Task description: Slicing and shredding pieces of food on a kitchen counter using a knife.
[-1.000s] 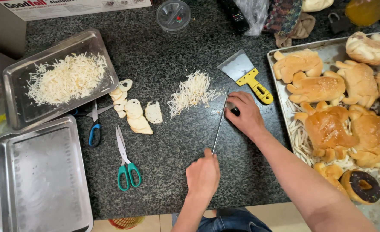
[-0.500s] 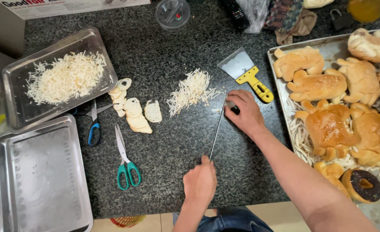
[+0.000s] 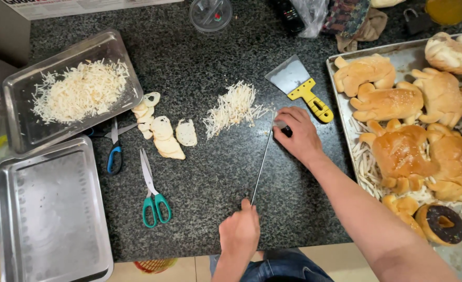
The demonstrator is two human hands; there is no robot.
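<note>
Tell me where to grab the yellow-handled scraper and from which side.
Take the scraper by its yellow handle, coming from the lower right. It lies flat on the counter, blade pointing up-left and handle end toward the right hand, clear of the bread tray.

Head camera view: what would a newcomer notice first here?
At the centre, the right hand grips the handle of a long knife while the left hand touches its tip. To the right, a tray holds golden shaped breads; at left, a pan holds pale shreds.

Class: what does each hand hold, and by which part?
Both hold one long knife: right hand grips its handle, left hand pinches the blade tip.
</note>
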